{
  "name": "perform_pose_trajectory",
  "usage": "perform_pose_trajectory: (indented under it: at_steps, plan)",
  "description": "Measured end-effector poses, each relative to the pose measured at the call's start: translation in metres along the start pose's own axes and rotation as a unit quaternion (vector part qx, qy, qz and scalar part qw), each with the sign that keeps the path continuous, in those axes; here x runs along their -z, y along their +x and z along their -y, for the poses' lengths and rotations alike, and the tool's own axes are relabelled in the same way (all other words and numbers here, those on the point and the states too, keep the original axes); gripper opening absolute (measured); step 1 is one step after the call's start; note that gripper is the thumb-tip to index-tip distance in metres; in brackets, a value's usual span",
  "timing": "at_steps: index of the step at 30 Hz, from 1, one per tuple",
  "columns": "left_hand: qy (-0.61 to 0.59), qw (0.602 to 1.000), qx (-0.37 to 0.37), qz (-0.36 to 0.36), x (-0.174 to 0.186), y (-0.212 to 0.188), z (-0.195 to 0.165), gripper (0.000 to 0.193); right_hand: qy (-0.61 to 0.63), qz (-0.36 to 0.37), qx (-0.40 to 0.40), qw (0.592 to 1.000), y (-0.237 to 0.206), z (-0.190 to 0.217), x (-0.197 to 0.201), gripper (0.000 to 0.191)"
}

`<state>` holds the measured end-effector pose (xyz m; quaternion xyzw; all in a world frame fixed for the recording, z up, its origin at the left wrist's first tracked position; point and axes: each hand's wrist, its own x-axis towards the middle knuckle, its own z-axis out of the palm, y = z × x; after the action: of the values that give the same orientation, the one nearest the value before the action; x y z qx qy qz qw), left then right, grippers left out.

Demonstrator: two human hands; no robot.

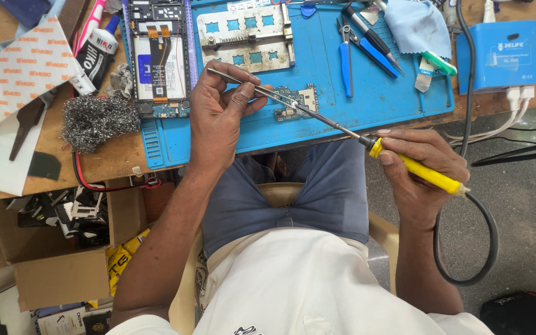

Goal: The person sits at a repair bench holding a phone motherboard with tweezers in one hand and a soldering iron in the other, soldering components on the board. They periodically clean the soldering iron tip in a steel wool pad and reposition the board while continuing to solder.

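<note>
While the person sits on a pale plastic chair [383, 232] with blue trousers showing below the blue silicone work mat [317, 118], the right hand [420, 167] grips a yellow-handled soldering iron [426, 174] just off the mat's near right corner, fingers [398, 139] clenched round the handle near its front end. A black cable [488, 245] loops down from the handle's back end. The iron's thin grey metal shaft [327, 121] slants up and left over the mat's near edge to a small green circuit board [298, 102] lying on the mat, studded with silver shields and tiny parts. The left hand [218, 115] rests on the mat just left of that board, its fingers [240, 96] pinching slim silver metal tweezers [243, 84] whose tips meet the board beside the iron's tip. Left of the mat on the wooden tabletop [113, 155] lies a grey wad of steel wool [97, 121]. Farther up the mat sit an opened phone body with orange flex cables [156, 59], a perforated metal holding plate [246, 37], blue-handled hand tools [358, 43] and a light blue cloth [417, 25]. Right of the mat stands a blue box-shaped device [504, 56].
</note>
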<state>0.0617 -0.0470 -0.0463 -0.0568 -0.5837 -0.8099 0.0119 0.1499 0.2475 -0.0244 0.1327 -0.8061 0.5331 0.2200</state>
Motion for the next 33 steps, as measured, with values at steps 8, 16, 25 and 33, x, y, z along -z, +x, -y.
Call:
perform_pose_trajectory:
  at_steps: [8,16,25,33]
  plan:
    - [0.011,1.000,-0.005,0.003,0.0022,0.0009,0.0021,0.016,-0.005,0.006,0.009,1.000,-0.0006,-0.0007,-0.0005,0.012]
    - [0.002,1.000,-0.006,0.005,0.0026,0.0013,0.0029,0.016,-0.012,0.006,0.010,1.000,-0.0001,-0.0005,-0.0011,0.013]
    - [0.012,1.000,-0.004,0.015,0.0018,0.0006,0.0014,0.014,-0.019,0.009,0.007,1.000,-0.0020,0.0028,0.0009,0.012]
    - [0.012,1.000,-0.003,0.009,0.0017,0.0015,0.0026,0.015,-0.024,0.014,0.012,1.000,-0.0038,0.0021,0.0006,0.014]
